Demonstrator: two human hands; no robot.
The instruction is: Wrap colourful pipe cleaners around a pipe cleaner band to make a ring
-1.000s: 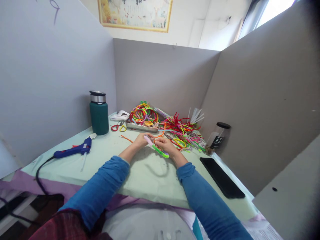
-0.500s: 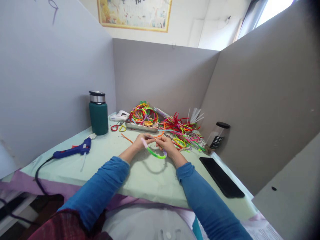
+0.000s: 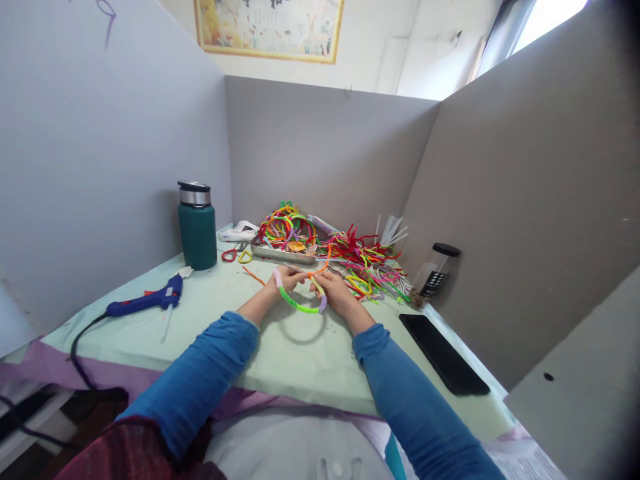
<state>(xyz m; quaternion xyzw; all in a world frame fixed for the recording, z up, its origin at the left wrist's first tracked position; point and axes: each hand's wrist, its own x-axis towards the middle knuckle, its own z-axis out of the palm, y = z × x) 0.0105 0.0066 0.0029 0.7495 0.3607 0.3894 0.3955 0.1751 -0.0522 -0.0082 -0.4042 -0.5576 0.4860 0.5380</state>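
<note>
Between my hands, just above the table, is a ring of pipe cleaners with pink, green, lilac and pale yellow stretches. My left hand is closed on its far left part, fingertips pinched. My right hand pinches the ring on the far right side. Where the fingertips meet, an orange pipe cleaner crosses the ring and sticks up beyond the right hand. The fingers hide just how the orange piece is joined to it.
A metal tray heaped with coloured rings stands at the back, beside a pile of loose pipe cleaners. On the left are a green bottle and a blue glue gun. A black phone and a clear jar are at right.
The ring has turned and shifted slightly left, so its pale yellow part shows by my right fingers. My fingertips have moved a little at the orange pipe cleaner.
</note>
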